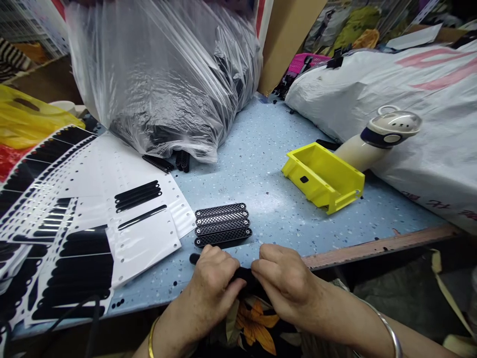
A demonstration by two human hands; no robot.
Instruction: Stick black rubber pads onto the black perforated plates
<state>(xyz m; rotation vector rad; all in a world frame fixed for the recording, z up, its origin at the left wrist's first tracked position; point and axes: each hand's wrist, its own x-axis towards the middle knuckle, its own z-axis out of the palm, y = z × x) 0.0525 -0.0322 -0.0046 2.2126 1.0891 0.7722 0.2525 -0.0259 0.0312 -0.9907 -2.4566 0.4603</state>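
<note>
A slim black plastic strip [242, 273] lies gripped between the left hand [213, 284] and right hand [282, 281], fingers [269, 263] clamped on it, at the edge of a speckled blue table [261, 164], just below four black lattice-textured strips [222, 224].

Head-worn view looks forward, down at left hand [212, 283] and right hand [285, 281].

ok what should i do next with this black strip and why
Probably lay the black strip from your left hand and right hand beside the row of four black mesh strips, since that row sits just beyond your hands on the blue table.
</note>
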